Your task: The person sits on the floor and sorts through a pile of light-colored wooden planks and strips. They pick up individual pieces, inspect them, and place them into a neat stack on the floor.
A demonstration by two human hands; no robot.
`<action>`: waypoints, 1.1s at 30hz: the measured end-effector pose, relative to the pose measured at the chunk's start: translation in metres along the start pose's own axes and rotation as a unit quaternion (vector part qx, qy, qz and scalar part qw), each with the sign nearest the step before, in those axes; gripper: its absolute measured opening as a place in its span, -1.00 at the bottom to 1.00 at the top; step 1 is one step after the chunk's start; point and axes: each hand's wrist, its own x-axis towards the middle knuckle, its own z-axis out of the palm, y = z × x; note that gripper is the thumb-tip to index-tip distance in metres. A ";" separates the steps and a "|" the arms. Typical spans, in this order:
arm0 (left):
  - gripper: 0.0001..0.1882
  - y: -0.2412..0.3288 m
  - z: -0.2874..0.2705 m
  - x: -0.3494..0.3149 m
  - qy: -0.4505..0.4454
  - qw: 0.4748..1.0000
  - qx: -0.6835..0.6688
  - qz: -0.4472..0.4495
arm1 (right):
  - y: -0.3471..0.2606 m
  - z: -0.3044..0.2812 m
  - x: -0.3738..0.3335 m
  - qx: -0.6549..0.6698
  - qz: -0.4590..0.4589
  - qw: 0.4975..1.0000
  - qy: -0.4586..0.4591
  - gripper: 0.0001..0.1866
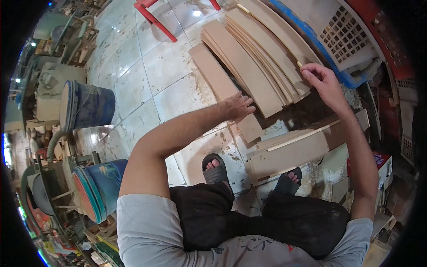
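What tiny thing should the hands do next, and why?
I'd probably have the right hand gently lift the near end of the thin strip: its thumb and fingertips seem to pinch it there, and nothing seems to lie on top of the strip. The left hand is over at the leftmost board.

Worn on the head, the single fisheye view looks steeply down past the person's dark trousers (pixel 307 218) at the tiled floor (pixel 173 91), with left hand (pixel 240 107), right hand (pixel 324 82) and boards (pixel 244 66) near.
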 end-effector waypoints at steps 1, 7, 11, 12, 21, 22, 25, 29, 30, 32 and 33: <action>-0.53 -0.004 0.003 -0.001 0.014 1.000 0.009 0.007 | 0.000 0.001 0.001 0.002 -0.002 1.000 -0.001 -0.75; -0.43 -0.010 -0.015 -0.010 0.030 0.999 -0.012 0.016 | 0.005 0.002 0.001 0.010 0.000 1.000 0.004 -0.75; -0.32 -0.019 -0.042 -0.025 0.084 0.981 -0.176 -0.009 | 0.003 0.003 -0.002 -0.024 -0.013 1.000 0.014 -0.75; -0.31 -0.021 -0.052 -0.020 0.109 0.981 -0.160 -0.011 | 0.003 0.001 -0.002 -0.021 -0.011 1.000 0.018 -0.73; -0.19 -0.032 -0.081 0.023 0.097 0.995 -0.008 -0.015 | -0.002 0.007 -0.001 -0.013 -0.011 1.000 0.002 -0.72; -0.21 -0.033 -0.078 0.026 0.116 0.993 0.002 -0.011 | -0.002 0.007 -0.002 -0.014 -0.013 1.000 0.006 -0.72; -0.25 -0.038 -0.067 0.028 0.168 0.986 0.019 0.005 | 0.004 0.003 -0.002 -0.009 -0.014 1.000 0.005 -0.72; -0.33 -0.035 -0.061 0.021 0.179 0.984 -0.003 0.009 | 0.007 -0.001 -0.003 -0.010 -0.009 1.000 0.011 -0.71; -0.32 -0.035 -0.061 0.019 0.168 0.986 -0.008 0.005 | 0.007 0.000 -0.002 -0.016 -0.015 1.000 0.012 -0.71; -0.30 -0.036 -0.060 0.018 0.149 0.989 -0.010 0.001 | 0.005 0.002 0.000 -0.028 -0.027 0.999 0.014 -0.72; -0.28 -0.036 -0.062 0.019 0.141 0.990 -0.008 0.002 | 0.004 0.003 0.000 -0.034 -0.028 0.999 0.012 -0.72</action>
